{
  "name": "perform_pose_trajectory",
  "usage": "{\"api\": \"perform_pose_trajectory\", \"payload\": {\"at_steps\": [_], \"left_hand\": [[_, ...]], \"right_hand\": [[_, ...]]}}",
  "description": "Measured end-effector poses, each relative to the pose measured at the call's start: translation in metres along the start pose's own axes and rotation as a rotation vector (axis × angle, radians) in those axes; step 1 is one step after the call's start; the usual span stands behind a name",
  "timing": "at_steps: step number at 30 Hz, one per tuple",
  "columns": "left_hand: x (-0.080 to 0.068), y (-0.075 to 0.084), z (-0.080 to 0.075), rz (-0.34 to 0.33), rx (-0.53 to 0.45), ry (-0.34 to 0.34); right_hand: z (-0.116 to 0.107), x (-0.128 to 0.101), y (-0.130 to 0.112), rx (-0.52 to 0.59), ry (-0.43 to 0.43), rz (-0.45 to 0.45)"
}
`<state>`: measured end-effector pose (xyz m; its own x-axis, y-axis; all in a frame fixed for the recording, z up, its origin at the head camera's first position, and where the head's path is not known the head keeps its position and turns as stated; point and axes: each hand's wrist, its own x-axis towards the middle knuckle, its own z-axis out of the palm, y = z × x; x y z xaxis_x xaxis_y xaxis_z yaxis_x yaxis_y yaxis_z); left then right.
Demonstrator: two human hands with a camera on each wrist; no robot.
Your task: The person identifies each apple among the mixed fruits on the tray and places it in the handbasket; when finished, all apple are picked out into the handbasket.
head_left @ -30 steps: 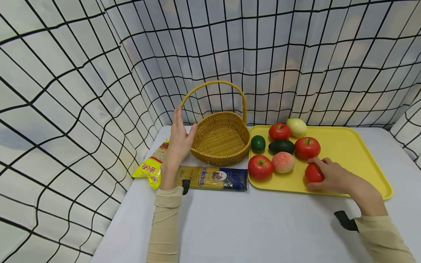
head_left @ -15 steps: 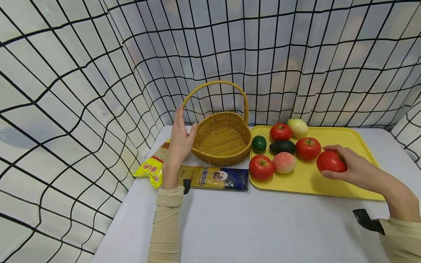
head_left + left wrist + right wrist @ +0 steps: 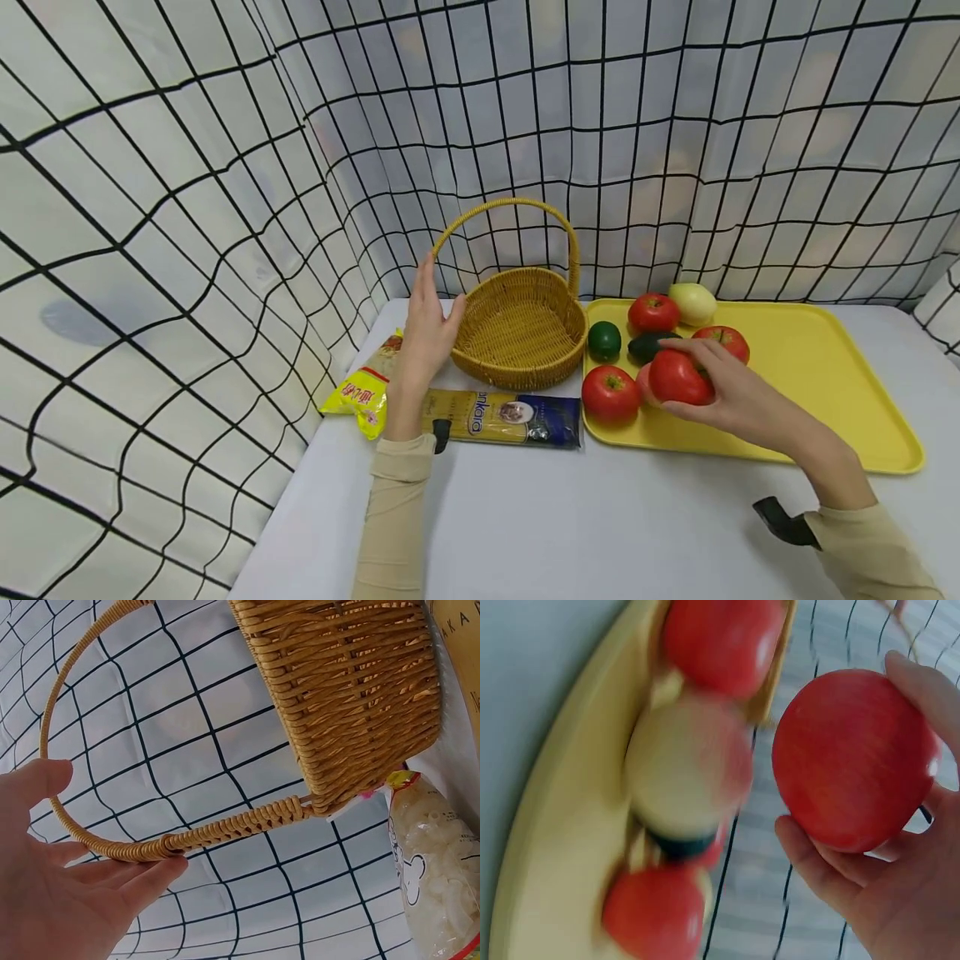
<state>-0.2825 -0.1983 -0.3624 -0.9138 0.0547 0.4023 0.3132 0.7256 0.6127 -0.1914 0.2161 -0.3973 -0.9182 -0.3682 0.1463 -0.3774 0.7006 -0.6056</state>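
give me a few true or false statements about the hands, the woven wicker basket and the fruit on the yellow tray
1. The right hand grips a round red tomato. True.
2. The woven wicker basket holds two tomatoes. False: it is empty.
3. The left hand touches the basket's handle with straight fingers. True.
4. The dark blue spaghetti packet lies on the yellow plastic tray. False: it lies on the table, in front of the basket.

On the white desk the woven wicker basket stands left of the yellow plastic tray of fruit, with the dark-ended spaghetti packet before it and the yellow pasta bag further left.
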Motion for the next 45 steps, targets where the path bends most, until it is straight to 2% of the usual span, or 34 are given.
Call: {"api": "perform_pose_trajectory", "payload": {"at_steps": [3,6,10,15,22,26,31,37,45], "left_hand": [[-0.004,-0.002,0.001,-0.011,0.018,-0.006],[-0.004,-0.004,0.002,-0.003,0.017,-0.006],[0.0,-0.002,0.002,0.017,-0.001,-0.008],[0.001,0.001,0.002,-0.002,0.002,-0.011],[0.004,0.001,-0.004,-0.005,0.025,0.005],[0.002,0.003,-0.002,-0.009,0.015,-0.009],[0.001,0.004,0.0,-0.016,0.02,-0.03],[0.003,0.006,0.0,0.006,0.022,0.0],[0.0,0.004,0.005,-0.018,0.026,-0.038]], "right_hand": [[0.019,0.012,-0.018,0.043,-0.057,-0.032],[0.029,0.034,-0.036,0.05,-0.117,-0.062],[0.034,0.075,-0.055,0.002,-0.175,-0.092],[0.042,0.133,-0.071,-0.045,-0.249,-0.113],[0.059,0.222,-0.094,-0.235,-0.391,-0.192],[0.067,0.255,-0.099,-0.347,-0.443,-0.135],[0.081,0.274,-0.107,-0.428,-0.529,-0.062],[0.098,0.288,-0.115,-0.442,-0.565,-0.058],[0.116,0.284,-0.115,-0.546,-0.602,0.07]]}}
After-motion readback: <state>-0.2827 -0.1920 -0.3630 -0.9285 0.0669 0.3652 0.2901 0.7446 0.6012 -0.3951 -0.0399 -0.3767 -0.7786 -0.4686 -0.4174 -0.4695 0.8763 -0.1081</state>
